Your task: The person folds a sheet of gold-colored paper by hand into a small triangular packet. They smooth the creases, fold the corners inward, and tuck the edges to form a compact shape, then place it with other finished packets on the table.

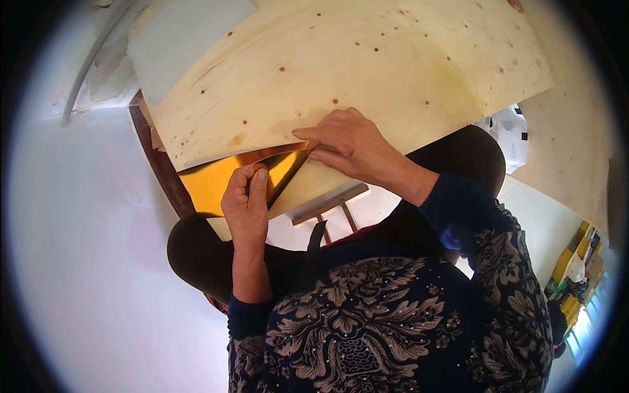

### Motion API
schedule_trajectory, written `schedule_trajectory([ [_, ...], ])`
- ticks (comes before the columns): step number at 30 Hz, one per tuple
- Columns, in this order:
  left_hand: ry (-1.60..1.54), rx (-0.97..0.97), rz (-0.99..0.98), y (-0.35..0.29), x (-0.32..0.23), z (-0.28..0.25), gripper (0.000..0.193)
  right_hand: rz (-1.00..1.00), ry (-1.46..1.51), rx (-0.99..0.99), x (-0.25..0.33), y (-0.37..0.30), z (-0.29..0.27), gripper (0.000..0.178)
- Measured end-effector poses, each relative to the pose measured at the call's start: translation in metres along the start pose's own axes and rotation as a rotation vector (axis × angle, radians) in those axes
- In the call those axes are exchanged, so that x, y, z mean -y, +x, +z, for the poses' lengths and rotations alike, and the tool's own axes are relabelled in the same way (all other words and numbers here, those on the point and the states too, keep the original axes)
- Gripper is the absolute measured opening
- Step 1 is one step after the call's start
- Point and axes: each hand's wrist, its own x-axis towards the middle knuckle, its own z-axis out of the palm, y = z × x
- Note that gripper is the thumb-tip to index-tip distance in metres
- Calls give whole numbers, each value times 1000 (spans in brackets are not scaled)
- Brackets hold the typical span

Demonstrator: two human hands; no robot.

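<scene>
A shiny gold foil sheet [211, 183] lies at the near left edge of the wooden board, with a narrow strip folded up along it and tapering to a point on the right. My left hand [245, 203] is closed, pinching the near edge of this strip between thumb and fingers. At the tapered tip, my right hand [357, 147] has its index finger and thumb on either side of the foil, gripping it. The other fingers of the right hand are curled and partly hidden. The sheet's underside cannot be seen.
The pale, knotted plywood board [367, 72] spreads out in front of me over my knees. A pale grey sheet [183, 39] lies at its far left. White packaging [508, 137] sits beyond my right knee. Below the board is a wooden stool or frame [331, 204].
</scene>
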Motion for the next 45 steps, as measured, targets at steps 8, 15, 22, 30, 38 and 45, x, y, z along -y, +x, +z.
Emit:
schedule_trajectory([
  [8,154,-75,128,4,-7,6,8,41,-9,9,2,5,-3,26],
  [15,317,-123,212,7,-3,5,8,61,-25,-18,2,6,-1,22],
  [22,199,-112,28,9,2,4,13,-18,-107,-122,8,5,-3,29],
  [30,171,-86,-30,8,-2,3,13,-98,-319,139,28,-21,2,50],
  [38,188,-97,-41,8,-3,4,12,-75,-342,164,24,-27,-3,55],
  [45,96,-111,-117,8,-6,6,10,-61,-396,222,24,-27,-4,56],
])
